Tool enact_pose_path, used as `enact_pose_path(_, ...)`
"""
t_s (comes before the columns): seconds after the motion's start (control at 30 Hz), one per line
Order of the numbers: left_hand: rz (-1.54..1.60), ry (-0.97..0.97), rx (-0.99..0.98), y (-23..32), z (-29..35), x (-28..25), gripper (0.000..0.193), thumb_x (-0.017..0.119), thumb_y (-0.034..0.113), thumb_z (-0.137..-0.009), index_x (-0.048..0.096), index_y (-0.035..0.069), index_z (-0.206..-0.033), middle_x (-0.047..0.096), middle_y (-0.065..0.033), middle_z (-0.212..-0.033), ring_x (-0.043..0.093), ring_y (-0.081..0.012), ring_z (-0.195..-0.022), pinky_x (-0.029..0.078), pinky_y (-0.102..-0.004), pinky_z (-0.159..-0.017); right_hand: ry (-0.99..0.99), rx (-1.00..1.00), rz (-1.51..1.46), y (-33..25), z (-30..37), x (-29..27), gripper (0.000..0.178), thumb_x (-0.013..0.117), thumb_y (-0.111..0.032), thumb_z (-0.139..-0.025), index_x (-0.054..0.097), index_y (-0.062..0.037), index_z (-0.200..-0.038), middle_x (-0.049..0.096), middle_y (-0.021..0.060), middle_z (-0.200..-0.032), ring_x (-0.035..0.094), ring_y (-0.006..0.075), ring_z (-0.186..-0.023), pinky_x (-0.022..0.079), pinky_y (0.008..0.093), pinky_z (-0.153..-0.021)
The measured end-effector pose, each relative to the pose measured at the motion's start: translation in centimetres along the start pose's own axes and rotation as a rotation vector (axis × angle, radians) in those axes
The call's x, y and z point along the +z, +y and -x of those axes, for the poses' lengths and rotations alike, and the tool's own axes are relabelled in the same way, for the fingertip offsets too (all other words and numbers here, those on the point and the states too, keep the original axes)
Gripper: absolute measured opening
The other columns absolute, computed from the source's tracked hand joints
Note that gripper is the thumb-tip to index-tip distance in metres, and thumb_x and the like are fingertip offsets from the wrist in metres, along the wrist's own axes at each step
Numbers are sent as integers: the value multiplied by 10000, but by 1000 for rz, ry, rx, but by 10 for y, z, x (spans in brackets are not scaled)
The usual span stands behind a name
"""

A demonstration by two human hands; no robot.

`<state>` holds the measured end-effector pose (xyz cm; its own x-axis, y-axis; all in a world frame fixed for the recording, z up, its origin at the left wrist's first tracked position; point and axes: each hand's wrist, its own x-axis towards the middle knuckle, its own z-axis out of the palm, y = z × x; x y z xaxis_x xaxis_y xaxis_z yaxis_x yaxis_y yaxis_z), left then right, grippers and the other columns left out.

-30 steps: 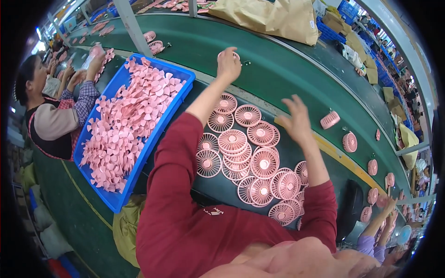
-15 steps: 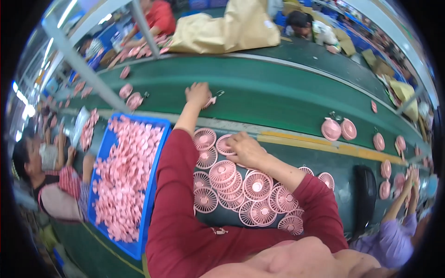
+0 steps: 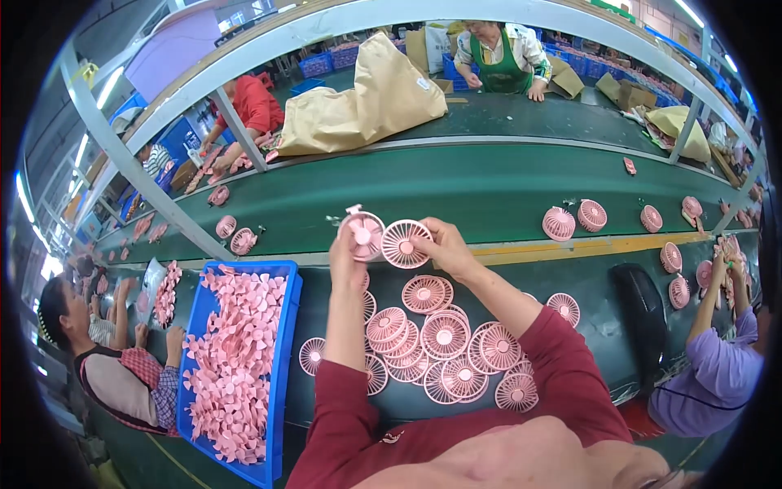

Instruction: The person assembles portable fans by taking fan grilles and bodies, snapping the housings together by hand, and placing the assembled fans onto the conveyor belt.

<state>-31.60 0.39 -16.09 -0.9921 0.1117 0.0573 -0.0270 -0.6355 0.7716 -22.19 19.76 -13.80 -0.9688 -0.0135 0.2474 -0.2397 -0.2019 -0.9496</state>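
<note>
Up over the belt's near edge, my left hand (image 3: 349, 259) is closed round a small pink fan body (image 3: 363, 234), its blades facing up. Beside it, my right hand (image 3: 446, 246) pinches a round pink fan grille (image 3: 405, 244) by its right side. The two pieces are held close together, edge to edge; whether they touch I cannot tell. Below my hands, several more pink grilles (image 3: 445, 336) lie in overlapping stacks on the dark green worktable (image 3: 562, 281).
At left stands a blue tray (image 3: 281, 383) heaped with pink fan blades (image 3: 232, 367). A green conveyor belt (image 3: 481, 191) runs across, carrying pink fan bodies (image 3: 559, 223). A black object (image 3: 639, 318) lies at right. Co-workers sit on both sides; another stands across the belt near a brown paper sheet (image 3: 358, 106).
My left hand has lifted a fan body off the belt and turned it up toward me. My right hand has raised a grille from the pile beside it. The view has tilted upward.
</note>
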Motion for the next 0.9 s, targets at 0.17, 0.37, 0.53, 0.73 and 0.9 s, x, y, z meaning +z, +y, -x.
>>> enact_pose_path(0.17, 322, -195, -330, -7, 63, 29, 496, 480, 447, -998, 508, 84, -1335, 558, -142, -1335, 536, -302, -1246, 438, -551, -1038, 69, -219, 403, -6, 7, 10, 369, 626, -68, -898, 565, -8, -1256, 643, 91, -1121, 637, 183, -1019, 523, 320, -885)
enact_pose_path(0.37, 324, -233, -395, -13, 88, 32, 474, 386, 422, -1051, 476, 77, -1364, 547, -116, -1345, 533, -255, -1247, 444, -463, -1053, 44, -626, 987, -18, 27, 23, 433, 619, -93, -835, 593, -94, -1267, 565, 144, -1234, 538, 346, -1173, 453, 424, -975)
enact_pose_path(0.53, 135, -243, -347, -2, 93, 37, 516, 368, 478, -1046, 489, 85, -1358, 566, -102, -1333, 565, -225, -1214, 492, -395, -1007, -134, -717, 1110, -10, 33, 29, 764, 767, -403, -739, 490, -155, -1407, 410, 178, -1455, 395, 400, -1326, 332, 543, -1080)
enact_pose_path(0.73, 191, -195, -253, -3, 93, 30, 478, 357, 413, -1062, 472, 51, -1351, 554, -111, -1319, 557, -227, -1214, 489, -379, -1003, -113, -493, 923, -3, 37, 48, 834, 691, -441, -848, 316, -66, -1492, 314, 247, -1495, 315, 438, -1375, 280, 500, -1139)
enact_pose_path(0.9, -102, 50, 185, -8, 111, 62, 381, 375, 306, -1069, 460, 33, -1320, 524, -104, -1281, 540, -202, -1186, 453, -342, -989, -79, -232, 401, 16, 28, 63, 712, 464, -428, -1000, 227, 26, -1494, 300, 229, -1518, 300, 323, -1425, 243, 391, -1161)
